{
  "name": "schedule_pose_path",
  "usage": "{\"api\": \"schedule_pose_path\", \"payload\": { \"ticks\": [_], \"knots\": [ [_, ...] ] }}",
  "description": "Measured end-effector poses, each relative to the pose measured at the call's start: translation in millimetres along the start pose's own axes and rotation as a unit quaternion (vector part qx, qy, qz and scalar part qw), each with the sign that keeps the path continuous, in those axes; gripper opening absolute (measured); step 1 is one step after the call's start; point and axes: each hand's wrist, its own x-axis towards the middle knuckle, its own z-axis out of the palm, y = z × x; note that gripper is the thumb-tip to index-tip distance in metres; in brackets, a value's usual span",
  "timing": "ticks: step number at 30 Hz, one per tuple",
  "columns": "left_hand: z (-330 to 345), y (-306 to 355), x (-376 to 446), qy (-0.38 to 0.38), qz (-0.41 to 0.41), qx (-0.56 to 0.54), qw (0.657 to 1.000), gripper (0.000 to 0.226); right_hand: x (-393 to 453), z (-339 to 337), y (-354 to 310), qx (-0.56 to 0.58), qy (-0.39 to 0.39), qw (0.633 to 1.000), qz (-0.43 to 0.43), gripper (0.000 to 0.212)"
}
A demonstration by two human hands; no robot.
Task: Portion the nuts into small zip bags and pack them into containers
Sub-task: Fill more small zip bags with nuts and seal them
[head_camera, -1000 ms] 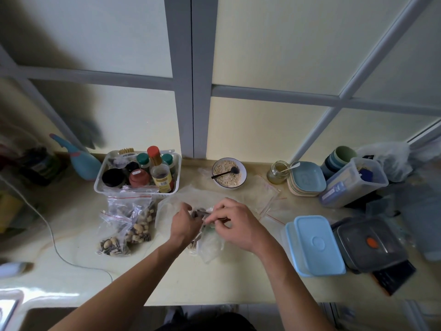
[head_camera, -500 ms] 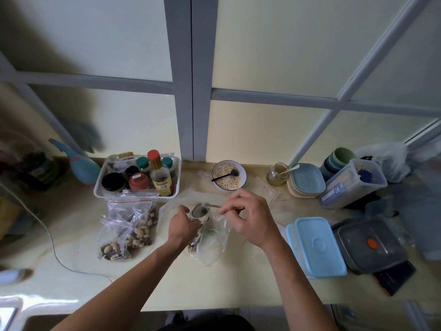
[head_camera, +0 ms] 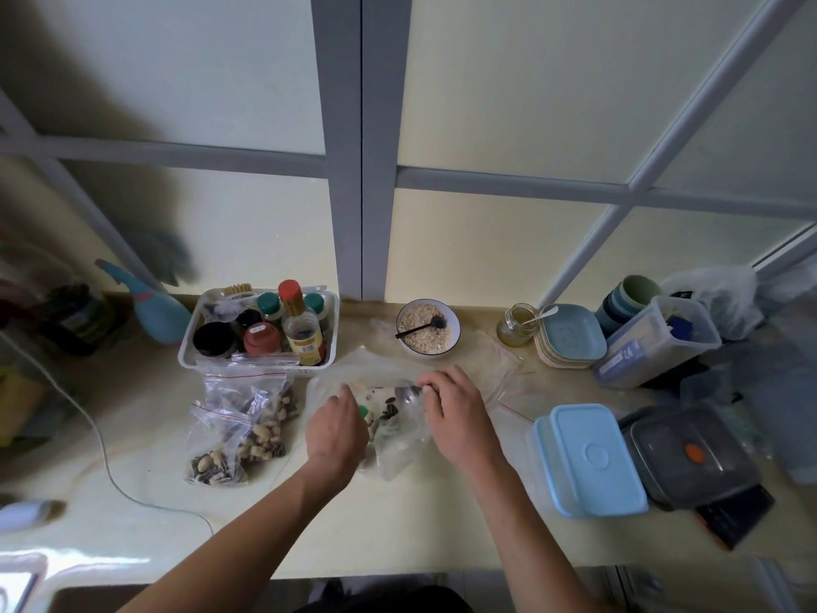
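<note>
Nuts [head_camera: 383, 408] mixed with dark seeds, loose and rattly, lying in a big clear bag [head_camera: 353, 382] spread on the bench [head_camera: 398, 524] between both hands; light singly, quick to roll and scatter if tipped. Left hand [head_camera: 336, 429] curled around a small zip bag [head_camera: 400, 444], fingers closed on its thin film near the mouth, though exact pinch hidden behind the knuckles. Right hand [head_camera: 457, 413] with fingers pressed together on the handle of a metal spoon [head_camera: 406, 395], bowl of it low over the nuts. Small bag limp, slippery, no stiffness of its own: best held at the rim by the zip strip, mouth kept open and upright, never by the slack belly. Filled bags [head_camera: 238, 431] heaped to the left, just in front of a white basket [head_camera: 190, 351] of jars; soft but lumpy, easy to lift by the sealed top edge. Blue box [head_camera: 592, 462] and dark box [head_camera: 689, 457] at right, lids on, rigid, likely needing two hands to open. Portioning judged partway, packing not yet begun. Risk: spoon spilling past a sagging mouth
</note>
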Motion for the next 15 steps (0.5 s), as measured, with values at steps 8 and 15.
{"api": "schedule_pose_path", "payload": {
  "ticks": [8, 15],
  "knots": [
    [-1.8, -9.9, -15.2, 0.037, 0.037, 0.058, 0.997, 0.037, -5.6, 20.4, 11.3, -0.022, 0.054, 0.997, 0.047, 0.016],
    [8.6, -21.8, -28.5, 0.108, 0.117, 0.022, 0.987, 0.053, -8.6, 32.1, 11.2, -0.030, 0.077, 0.995, 0.060, 0.013]
  ]
}}
